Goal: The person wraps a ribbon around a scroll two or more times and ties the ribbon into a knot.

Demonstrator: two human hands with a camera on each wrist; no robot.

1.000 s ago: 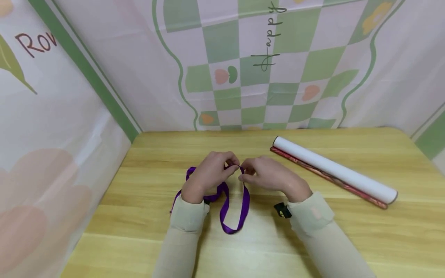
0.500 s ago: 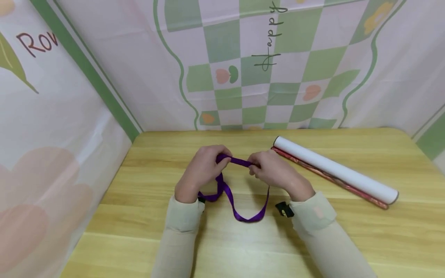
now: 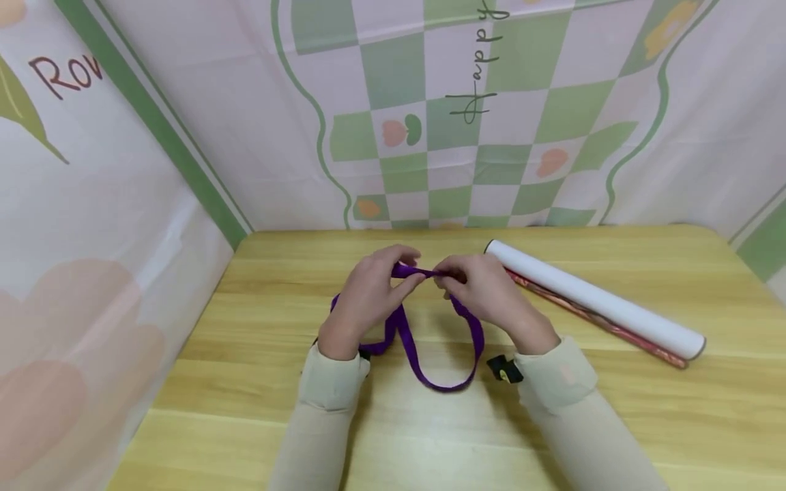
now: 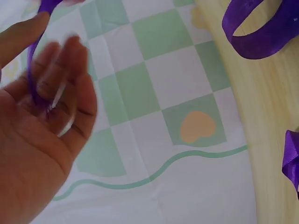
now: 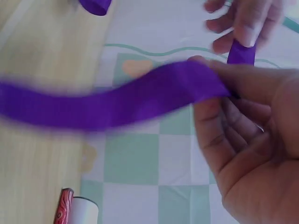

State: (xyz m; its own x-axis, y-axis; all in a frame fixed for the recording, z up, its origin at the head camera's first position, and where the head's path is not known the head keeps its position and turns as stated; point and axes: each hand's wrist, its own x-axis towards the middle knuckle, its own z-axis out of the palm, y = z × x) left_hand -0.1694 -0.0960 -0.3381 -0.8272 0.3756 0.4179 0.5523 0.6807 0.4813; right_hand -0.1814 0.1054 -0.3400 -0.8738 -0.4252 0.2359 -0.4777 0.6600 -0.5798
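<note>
A long purple ribbon point(image 3: 445, 389) runs between both hands above the wooden table, and its slack hangs in a loop in front of them. My left hand point(image 3: 371, 290) holds one stretch of it between thumb and fingers; the left wrist view shows the ribbon point(image 4: 32, 79) passing down into the half-curled fingers. Close beside it, my right hand point(image 3: 488, 290) pinches the ribbon with thumb and forefinger. In the right wrist view a broad purple length of ribbon point(image 5: 154, 91) trails left from that pinch. More ribbon lies partly hidden behind my left wrist.
On the right of the table point(image 3: 245, 409) lies a white rolled tube point(image 3: 595, 296) with a thin red patterned roll point(image 3: 598, 320) alongside it. Behind stands a green-and-white checked cloth backdrop point(image 3: 399, 170). A small black piece point(image 3: 503, 369) sticks out at my right cuff.
Both hands have shifted slightly away from me. They first drew apart, pulling a ribbon stretch straight, then came closer together. The hanging loop has become wider and moved right.
</note>
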